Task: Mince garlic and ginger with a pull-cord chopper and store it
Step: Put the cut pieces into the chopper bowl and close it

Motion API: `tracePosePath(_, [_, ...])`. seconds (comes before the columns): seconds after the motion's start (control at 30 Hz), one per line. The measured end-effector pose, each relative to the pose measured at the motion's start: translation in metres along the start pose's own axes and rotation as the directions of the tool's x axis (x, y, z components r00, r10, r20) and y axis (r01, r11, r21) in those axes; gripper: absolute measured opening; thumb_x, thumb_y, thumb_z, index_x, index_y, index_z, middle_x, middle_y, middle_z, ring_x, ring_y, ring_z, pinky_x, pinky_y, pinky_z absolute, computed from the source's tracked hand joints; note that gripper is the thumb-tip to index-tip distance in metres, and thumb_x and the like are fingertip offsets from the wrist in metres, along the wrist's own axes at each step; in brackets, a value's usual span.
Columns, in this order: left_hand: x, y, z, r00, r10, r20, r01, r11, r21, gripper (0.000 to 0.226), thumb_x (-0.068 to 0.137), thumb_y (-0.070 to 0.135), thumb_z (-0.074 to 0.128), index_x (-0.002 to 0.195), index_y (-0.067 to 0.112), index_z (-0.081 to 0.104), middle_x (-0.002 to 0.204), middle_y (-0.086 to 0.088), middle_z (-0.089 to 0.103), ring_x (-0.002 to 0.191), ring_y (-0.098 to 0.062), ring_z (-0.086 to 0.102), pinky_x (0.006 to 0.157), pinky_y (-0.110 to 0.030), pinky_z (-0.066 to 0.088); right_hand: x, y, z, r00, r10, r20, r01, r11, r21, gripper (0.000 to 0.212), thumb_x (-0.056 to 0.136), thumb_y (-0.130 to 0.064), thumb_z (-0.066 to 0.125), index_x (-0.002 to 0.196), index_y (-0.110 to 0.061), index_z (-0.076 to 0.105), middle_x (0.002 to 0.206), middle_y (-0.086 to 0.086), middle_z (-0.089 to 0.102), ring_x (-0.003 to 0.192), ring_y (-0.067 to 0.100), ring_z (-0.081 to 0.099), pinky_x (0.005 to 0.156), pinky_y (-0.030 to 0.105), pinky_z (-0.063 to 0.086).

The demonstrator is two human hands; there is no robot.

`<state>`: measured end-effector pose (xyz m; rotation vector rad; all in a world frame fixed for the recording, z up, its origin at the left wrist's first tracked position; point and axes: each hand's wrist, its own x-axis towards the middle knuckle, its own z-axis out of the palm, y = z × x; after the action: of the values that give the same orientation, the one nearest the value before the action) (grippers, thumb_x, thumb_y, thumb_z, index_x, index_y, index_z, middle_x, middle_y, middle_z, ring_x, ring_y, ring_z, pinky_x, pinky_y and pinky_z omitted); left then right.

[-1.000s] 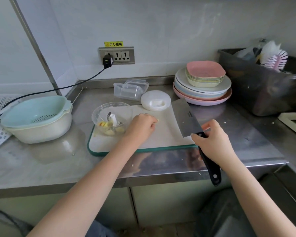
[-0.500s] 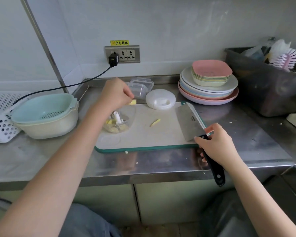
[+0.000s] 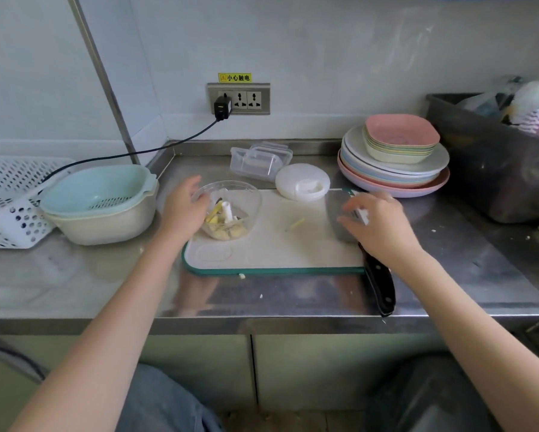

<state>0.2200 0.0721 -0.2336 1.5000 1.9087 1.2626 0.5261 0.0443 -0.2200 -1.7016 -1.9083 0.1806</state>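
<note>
The clear chopper bowl (image 3: pixel 246 207) stands on the left of the white cutting board (image 3: pixel 277 254), holding its blade post and pieces of garlic and ginger (image 3: pixel 227 232). My left hand (image 3: pixel 184 207) is at the bowl's left rim with relaxed fingers, holding nothing. One loose ginger strip (image 3: pixel 295 225) lies mid-board. The chopper's white pull-cord lid (image 3: pixel 302 185) sits behind the board. The cleaver lies on the board's right side, its black handle (image 3: pixel 380 285) sticking out over the counter edge. My right hand (image 3: pixel 377 226) hovers blurred over the blade, fingers spread. A clear storage box (image 3: pixel 259 160) lies at the back.
A blue colander in a cream bowl (image 3: pixel 100 204) and a white perforated basket (image 3: pixel 6 207) stand on the left. Stacked plates (image 3: pixel 392 169) and a dark bin (image 3: pixel 492 169) with brushes are on the right. A charger cable (image 3: pixel 131 155) runs from the wall socket. Small scraps lie near the counter's front edge.
My left hand no longer holds the ginger piece and has dropped beside the bowl. My right hand has let go of the cleaver handle and moved up over the blade.
</note>
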Motion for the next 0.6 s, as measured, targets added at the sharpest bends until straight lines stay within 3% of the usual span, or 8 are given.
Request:
tracePosePath(0.07, [0.001,-0.007,0.002,0.977,-0.204,0.062,0.212,0.898,-0.386,0.03,0.092,0.007,0.056,0.122,0.014,0.06,0.118,-0.008,0.064,0.107,-0.024,0.062,0.089,-0.034,0.048,0.021,-0.019,0.013,0.975,-0.211,0.064,0.206,0.976,0.075,0.014,0.086,-0.018,0.066,0.099,-0.02,0.07,0.104,0.0,0.06,0.087,0.017,0.056,0.076,0.028,0.042])
tracePosePath(0.13, [0.003,-0.014,0.005,0.95,-0.267,0.164,0.312,0.769,-0.558,0.017,0.091,0.004,0.058,0.101,0.014,0.066,0.099,-0.007,0.068,0.094,-0.023,0.065,0.077,-0.029,0.052,0.036,-0.031,0.032,0.932,-0.272,0.242,0.26,0.962,0.079,0.019,0.088,-0.016,0.064,0.106,-0.02,0.069,0.108,-0.005,0.06,0.091,0.013,0.056,0.077,0.024,0.041])
tracePosePath(0.23, [0.009,-0.02,0.009,0.955,-0.206,0.212,0.293,0.75,-0.592,0.018,0.09,0.001,0.057,0.099,0.011,0.069,0.093,-0.004,0.07,0.097,-0.022,0.066,0.082,-0.03,0.053,0.049,-0.031,0.053,0.89,-0.256,0.379,0.26,0.965,0.041,0.019,0.088,-0.014,0.064,0.106,-0.014,0.069,0.111,0.001,0.066,0.101,0.02,0.06,0.089,0.027,0.046])
tracePosePath(0.33, [0.016,-0.017,0.009,0.955,-0.144,0.258,0.279,0.727,-0.627,0.02,0.094,0.006,0.053,0.11,0.008,0.066,0.1,-0.003,0.07,0.101,-0.018,0.065,0.083,-0.026,0.051,0.051,-0.028,0.059,0.872,-0.357,0.336,0.393,0.919,-0.044,0.011,0.088,-0.013,0.059,0.09,-0.01,0.07,0.092,0.003,0.068,0.089,0.023,0.06,0.078,0.034,0.048])
tracePosePath(0.47, [0.022,-0.02,0.007,0.931,-0.055,0.362,0.309,0.648,-0.696,0.031,0.099,0.018,0.039,0.121,0.011,0.06,0.115,-0.005,0.066,0.111,-0.015,0.062,0.091,-0.026,0.047,0.051,-0.034,0.06,0.834,-0.474,0.28,0.537,0.814,-0.22,0.015,0.093,-0.017,0.05,0.094,-0.011,0.064,0.095,0.001,0.062,0.092,0.022,0.053,0.072,0.031,0.039])
tracePosePath(0.6, [0.021,-0.022,0.007,0.94,-0.005,0.342,0.258,0.667,-0.699,0.033,0.094,0.01,0.038,0.118,0.013,0.06,0.117,-0.004,0.065,0.117,-0.016,0.058,0.099,-0.03,0.043,0.055,-0.034,0.052,0.812,-0.443,0.38,0.504,0.86,-0.074,0.02,0.093,-0.024,0.058,0.11,-0.02,0.066,0.107,-0.008,0.063,0.096,0.013,0.057,0.083,0.027,0.042])
